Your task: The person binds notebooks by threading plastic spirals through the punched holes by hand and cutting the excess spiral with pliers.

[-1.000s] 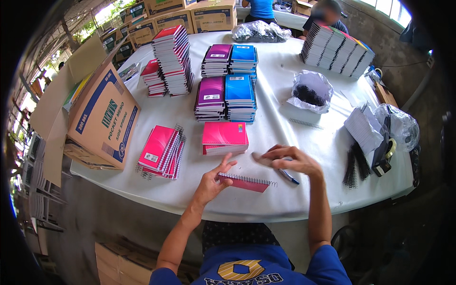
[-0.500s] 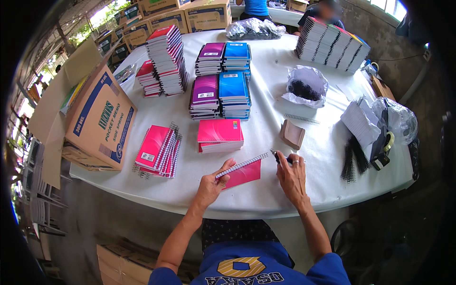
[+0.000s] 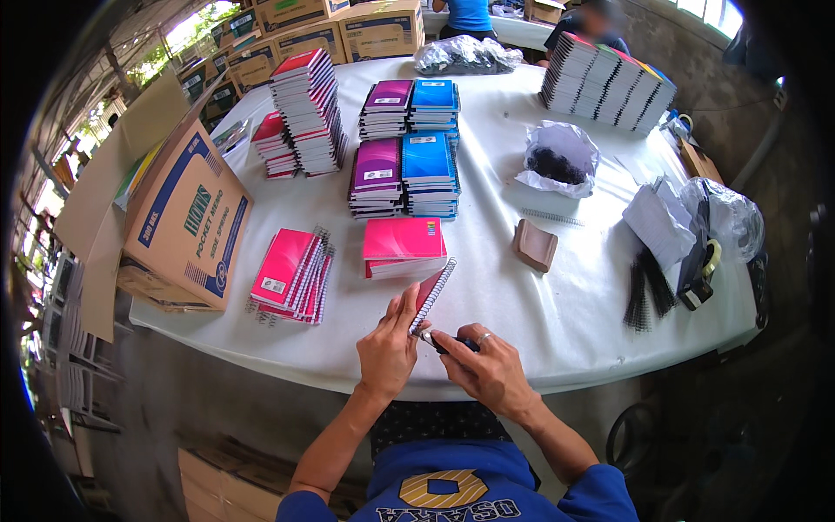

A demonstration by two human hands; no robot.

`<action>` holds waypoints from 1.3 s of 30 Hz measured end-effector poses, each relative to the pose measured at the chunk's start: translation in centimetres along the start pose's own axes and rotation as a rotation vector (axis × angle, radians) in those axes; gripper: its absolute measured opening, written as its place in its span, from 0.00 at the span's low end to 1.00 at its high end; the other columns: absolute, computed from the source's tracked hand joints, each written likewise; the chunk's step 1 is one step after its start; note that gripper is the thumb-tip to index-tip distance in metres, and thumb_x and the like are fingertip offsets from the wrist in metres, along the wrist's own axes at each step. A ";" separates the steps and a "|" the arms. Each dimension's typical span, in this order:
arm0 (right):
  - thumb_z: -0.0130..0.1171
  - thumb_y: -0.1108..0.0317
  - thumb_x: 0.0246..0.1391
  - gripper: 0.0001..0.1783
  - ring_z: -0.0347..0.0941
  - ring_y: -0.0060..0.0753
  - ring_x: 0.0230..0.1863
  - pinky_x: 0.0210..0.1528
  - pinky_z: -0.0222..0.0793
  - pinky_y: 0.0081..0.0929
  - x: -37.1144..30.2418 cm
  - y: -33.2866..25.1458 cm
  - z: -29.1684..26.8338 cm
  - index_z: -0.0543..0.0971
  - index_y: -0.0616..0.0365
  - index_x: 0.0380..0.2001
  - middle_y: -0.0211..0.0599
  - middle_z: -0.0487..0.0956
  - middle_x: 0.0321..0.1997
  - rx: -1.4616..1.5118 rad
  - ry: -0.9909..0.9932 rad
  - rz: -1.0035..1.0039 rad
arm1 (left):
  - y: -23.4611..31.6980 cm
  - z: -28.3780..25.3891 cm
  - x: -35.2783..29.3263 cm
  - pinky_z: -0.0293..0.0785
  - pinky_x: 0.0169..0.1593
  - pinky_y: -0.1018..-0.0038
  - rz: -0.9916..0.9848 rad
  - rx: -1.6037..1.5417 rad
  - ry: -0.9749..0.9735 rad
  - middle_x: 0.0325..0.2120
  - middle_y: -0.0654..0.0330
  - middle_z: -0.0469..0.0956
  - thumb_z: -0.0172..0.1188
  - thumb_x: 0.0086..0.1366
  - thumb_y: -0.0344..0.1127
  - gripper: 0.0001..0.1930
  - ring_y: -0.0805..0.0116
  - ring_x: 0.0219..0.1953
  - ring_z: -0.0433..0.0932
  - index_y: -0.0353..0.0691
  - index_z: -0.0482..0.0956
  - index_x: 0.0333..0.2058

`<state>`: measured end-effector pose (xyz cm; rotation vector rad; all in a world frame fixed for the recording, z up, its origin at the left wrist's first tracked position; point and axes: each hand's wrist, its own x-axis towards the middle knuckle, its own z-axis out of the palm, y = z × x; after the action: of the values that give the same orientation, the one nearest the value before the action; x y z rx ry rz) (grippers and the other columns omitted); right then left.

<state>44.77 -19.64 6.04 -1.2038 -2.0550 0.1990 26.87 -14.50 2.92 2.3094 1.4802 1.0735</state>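
Note:
My left hand (image 3: 388, 350) is closed around a red spiral notebook (image 3: 426, 296), tilted with its wire coil on the right edge. In my right hand (image 3: 492, 370) is a pair of pliers (image 3: 455, 342) with dark handles; its metal jaws are at the coil's near end, beside my left fingers. Just beyond the notebook lies a short stack of pink-red notepads (image 3: 403, 248). To the left sits a pile of red notebooks (image 3: 291, 274) with wire coils sticking out.
A carton (image 3: 183, 222) stands at left. Purple notebooks (image 3: 376, 178), blue notebooks (image 3: 429, 174) and a tall red stack (image 3: 304, 109) are farther back. Right of my hands are a small brown block (image 3: 534, 245), a loose coil (image 3: 553, 217), crumpled paper with black coils (image 3: 557, 165) and tape (image 3: 700, 294).
The notebook has turned so its coil points away from me. My right hand has moved left, bringing the pliers to the coil's near end.

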 end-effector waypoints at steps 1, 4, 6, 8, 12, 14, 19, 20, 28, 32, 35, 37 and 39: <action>0.64 0.66 0.55 0.21 0.74 0.32 0.30 0.34 0.72 0.28 0.2 0.0 -0.2 0.79 0.50 0.53 0.37 0.76 0.36 0.002 -0.002 -0.004 | 0.0 -0.2 0.0 0.81 0.39 0.69 -0.003 0.002 0.003 0.55 0.55 0.76 0.57 0.52 0.17 0.39 0.61 0.41 0.84 0.46 0.65 0.65; 0.56 0.63 0.64 0.18 0.74 0.22 0.29 0.33 0.72 0.25 1.6 0.6 -1.6 0.78 0.56 0.55 0.32 0.76 0.32 0.950 -0.505 0.731 | 0.2 -1.0 0.1 0.80 0.43 0.66 0.064 0.153 0.080 0.54 0.57 0.77 0.60 0.53 0.20 0.36 0.57 0.47 0.82 0.45 0.67 0.64; 0.47 0.61 0.70 0.19 0.73 0.18 0.30 0.34 0.72 0.24 2.4 1.2 -2.1 0.77 0.60 0.56 0.30 0.75 0.31 1.083 -0.576 0.655 | 0.1 -2.0 0.4 0.78 0.48 0.64 0.191 0.198 0.118 0.53 0.58 0.77 0.63 0.54 0.25 0.34 0.55 0.52 0.79 0.43 0.69 0.63; 0.49 0.65 0.68 0.18 0.73 0.20 0.29 0.35 0.72 0.24 2.4 1.9 -2.1 0.77 0.61 0.55 0.31 0.75 0.32 1.015 -0.510 0.465 | -0.2 -3.8 1.1 0.72 0.56 0.58 0.177 0.250 0.092 0.54 0.58 0.77 0.64 0.55 0.28 0.32 0.53 0.54 0.78 0.42 0.70 0.62; 0.58 0.70 0.60 0.15 0.75 0.32 0.33 0.36 0.72 0.28 2.2 6.1 -2.6 0.80 0.56 0.50 0.40 0.75 0.35 0.203 -0.043 0.303 | -5.4 -10.1 4.6 0.56 0.66 0.51 0.256 0.393 0.161 0.56 0.60 0.76 0.63 0.57 0.29 0.32 0.53 0.63 0.69 0.47 0.71 0.62; 0.59 0.71 0.58 0.14 0.75 0.39 0.32 0.36 0.72 0.30 1.9 8.5 -1.9 0.80 0.56 0.48 0.42 0.75 0.37 0.109 0.013 0.461 | -9.7 -13.0 5.3 0.55 0.67 0.51 0.246 0.482 0.181 0.57 0.60 0.75 0.63 0.57 0.29 0.32 0.52 0.65 0.66 0.49 0.71 0.62; 0.66 0.69 0.51 0.21 0.70 0.47 0.55 0.57 0.67 0.42 1.3 12.8 -1.2 0.79 0.54 0.50 0.45 0.73 0.52 -0.522 -0.073 0.177 | -16.7 -15.8 5.2 0.55 0.68 0.53 0.069 0.180 0.077 0.61 0.64 0.71 0.63 0.60 0.37 0.29 0.55 0.66 0.65 0.56 0.71 0.62; 0.68 0.71 0.48 0.25 0.69 0.48 0.57 0.58 0.67 0.41 2.4 11.9 -0.2 0.77 0.54 0.52 0.46 0.71 0.56 -0.322 0.043 0.184 | -16.7 -15.8 5.5 0.55 0.68 0.53 0.072 0.179 0.077 0.61 0.64 0.71 0.63 0.60 0.37 0.29 0.55 0.66 0.65 0.56 0.71 0.62; 0.70 0.75 0.46 0.42 0.61 0.30 0.68 0.69 0.57 0.36 17.0 -1.0 9.9 0.66 0.55 0.65 0.35 0.64 0.70 1.389 -0.188 0.140 | -19.1 -12.5 7.4 0.47 0.71 0.48 0.283 -1.386 -0.080 0.67 0.49 0.59 0.56 0.64 0.53 0.36 0.42 0.70 0.53 0.41 0.63 0.65; 0.68 0.73 0.47 0.27 0.67 0.35 0.64 0.66 0.60 0.37 19.7 -3.6 13.2 0.78 0.51 0.54 0.33 0.76 0.60 0.922 -0.056 0.019 | -17.3 -15.2 9.0 0.53 0.70 0.50 -0.100 -1.151 0.063 0.71 0.50 0.47 0.53 0.65 0.62 0.45 0.47 0.71 0.50 0.47 0.44 0.72; 0.68 0.69 0.46 0.24 0.69 0.38 0.62 0.65 0.60 0.39 19.5 -4.7 14.6 0.81 0.48 0.50 0.33 0.79 0.55 0.381 -0.025 -0.363 | -21.7 -17.2 8.4 0.56 0.69 0.70 -0.465 -1.061 -0.002 0.67 0.47 0.59 0.58 0.68 0.49 0.40 0.63 0.68 0.60 0.28 0.53 0.67; 0.69 0.62 0.46 0.22 0.70 0.37 0.60 0.66 0.58 0.41 18.7 -4.0 14.8 0.82 0.49 0.47 0.32 0.80 0.52 0.152 -0.101 -0.484 | -23.6 -16.6 7.5 0.57 0.68 0.71 -0.473 -0.806 -0.167 0.67 0.46 0.59 0.60 0.67 0.44 0.37 0.64 0.68 0.60 0.28 0.56 0.66; 0.69 0.63 0.46 0.18 0.72 0.39 0.55 0.60 0.61 0.49 17.9 -0.3 13.9 0.81 0.53 0.42 0.37 0.80 0.47 0.231 0.033 -0.198 | -22.8 -15.7 7.5 0.57 0.67 0.73 -0.577 -0.719 -0.288 0.67 0.45 0.59 0.61 0.66 0.33 0.31 0.64 0.68 0.59 0.29 0.61 0.64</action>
<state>30.14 -2.33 5.41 -0.8529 -2.0434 0.3104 2.01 -0.43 5.97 1.3598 1.2450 0.8585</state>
